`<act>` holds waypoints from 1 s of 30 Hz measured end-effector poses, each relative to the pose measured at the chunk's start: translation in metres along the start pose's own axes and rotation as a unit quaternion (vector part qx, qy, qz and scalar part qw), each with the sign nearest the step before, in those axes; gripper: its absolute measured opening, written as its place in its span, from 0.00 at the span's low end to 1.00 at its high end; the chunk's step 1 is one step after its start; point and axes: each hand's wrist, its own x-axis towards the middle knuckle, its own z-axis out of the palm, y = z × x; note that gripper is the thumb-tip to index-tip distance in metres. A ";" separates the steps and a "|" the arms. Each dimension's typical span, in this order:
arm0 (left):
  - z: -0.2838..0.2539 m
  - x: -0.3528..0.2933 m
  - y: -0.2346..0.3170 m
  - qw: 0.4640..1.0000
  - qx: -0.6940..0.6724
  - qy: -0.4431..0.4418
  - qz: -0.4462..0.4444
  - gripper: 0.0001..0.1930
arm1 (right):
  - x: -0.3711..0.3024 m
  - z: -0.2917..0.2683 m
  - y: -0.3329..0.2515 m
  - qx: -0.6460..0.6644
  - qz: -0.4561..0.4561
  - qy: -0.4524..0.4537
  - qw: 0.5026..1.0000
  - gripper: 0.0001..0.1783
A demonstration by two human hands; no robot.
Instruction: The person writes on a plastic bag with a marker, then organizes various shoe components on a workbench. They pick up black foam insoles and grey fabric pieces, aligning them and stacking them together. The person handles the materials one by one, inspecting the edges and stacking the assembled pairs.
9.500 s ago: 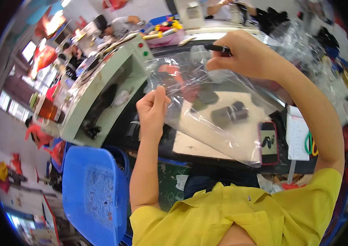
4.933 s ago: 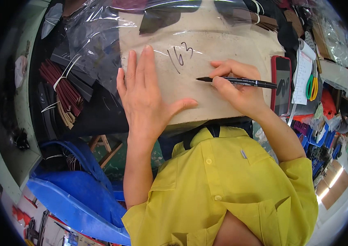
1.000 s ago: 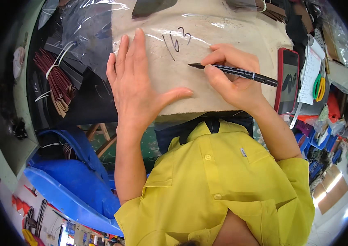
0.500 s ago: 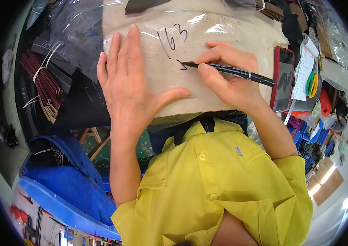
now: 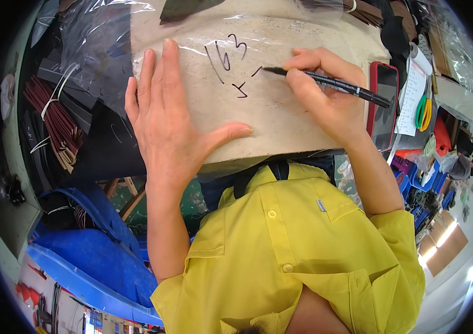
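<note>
My right hand (image 5: pixel 331 92) pinches a black marker pen (image 5: pixel 353 88). Its dark tip rests at a fresh black stroke on a beige board (image 5: pixel 214 142). Other handwritten marks in black stand above and to the left of the tip. Flat on the board's left side lies my left hand (image 5: pixel 172 119), its fingers pointing away from me and the thumb stretched out to the right. Clear plastic film (image 5: pixel 103 44) covers the far left part and appears to lie over the board's far side too.
Beside the board's right edge lies a red-cased phone (image 5: pixel 382 106), then a paper notepad (image 5: pixel 414 92) and scissors with green and yellow handles (image 5: pixel 427 114). Tied maroon strips (image 5: pixel 55 114) sit at the left. Below them stands a blue plastic bin (image 5: pixel 89 256).
More black strokes have appeared on the board. My right hand has moved right and slightly away with the pen. The board and my left hand have shifted slightly left.
</note>
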 end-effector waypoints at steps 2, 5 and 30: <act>0.000 0.000 0.000 1.000 0.000 0.001 -0.001 0.68 | 0.003 0.000 0.003 -0.045 -0.090 -0.029 0.995 0.03; 0.001 -0.001 -0.001 1.000 0.006 -0.002 0.000 0.68 | 0.001 -0.003 0.005 -0.077 -0.134 -0.061 0.986 0.03; 0.001 -0.001 0.000 1.000 0.010 0.000 -0.001 0.66 | 0.004 -0.010 0.005 -0.057 -0.101 -0.061 0.991 0.02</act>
